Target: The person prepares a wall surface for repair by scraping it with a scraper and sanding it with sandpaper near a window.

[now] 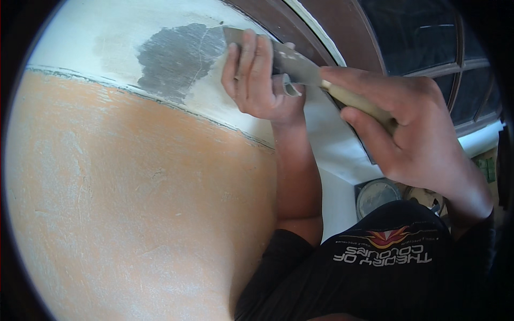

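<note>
I see my left hand (pixel 257 75) pressed flat on the blade of a scraper (pixel 300 67), fingers together and laid across the metal, pushing it against the wall (pixel 134 203). My right hand (pixel 407 125) is wrapped tight round the scraper's pale handle (pixel 358 104), fingers curled closed on it. The scraper lies slanted, its blade end up and to the left, its handle down and to the right. The blade's tip touches the edge of a grey patch (pixel 176 61) on the white upper band of the wall. Below that band, past a thin dark line, the wall is orange with pale streaks. A dark brown window frame (pixel 321 29) runs just beside the hands, on the right. Lower down, near my black shirt (pixel 385 262), I make out a round tin lid (pixel 377 195) on the ground.
</note>
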